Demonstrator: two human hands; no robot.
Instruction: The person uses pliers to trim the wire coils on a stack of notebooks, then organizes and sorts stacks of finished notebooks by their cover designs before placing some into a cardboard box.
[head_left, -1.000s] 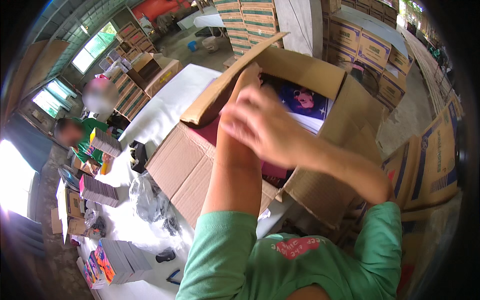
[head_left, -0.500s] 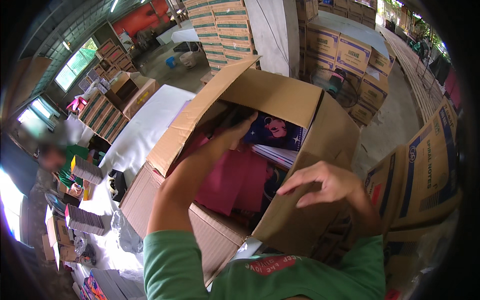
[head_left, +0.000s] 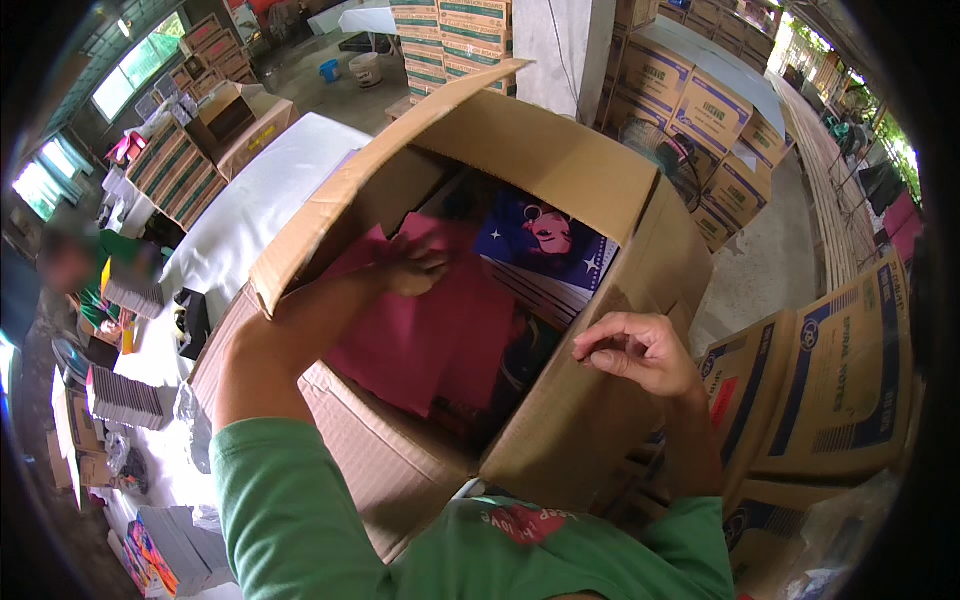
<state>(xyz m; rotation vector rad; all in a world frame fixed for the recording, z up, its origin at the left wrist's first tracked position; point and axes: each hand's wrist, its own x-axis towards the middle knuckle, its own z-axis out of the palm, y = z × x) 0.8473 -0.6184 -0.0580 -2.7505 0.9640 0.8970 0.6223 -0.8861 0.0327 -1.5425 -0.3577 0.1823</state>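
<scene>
A large cardboard box stands in front of me with its flaps up. My left hand is inside it, over loose pink sheets. Its fingers look curled, but shade and blur hide whether they grip a sheet. Beside the sheets, against the box's right side, lies a stack of notebooks with dark blue covers and a pink cartoon face. My right hand hovers by the box's right flap, loosely curled with nothing in it. Dark covers show partly under the pink sheets.
Printed cartons are stacked close on my right. On the left a white table carries stacks of small books, and a person in green sits by it. A fan and more cartons stand beyond the box.
My left hand has moved back from the notebooks to the pink sheets, leaving the notebook stack in fuller view. The right hand's fingers have drawn closer together.
</scene>
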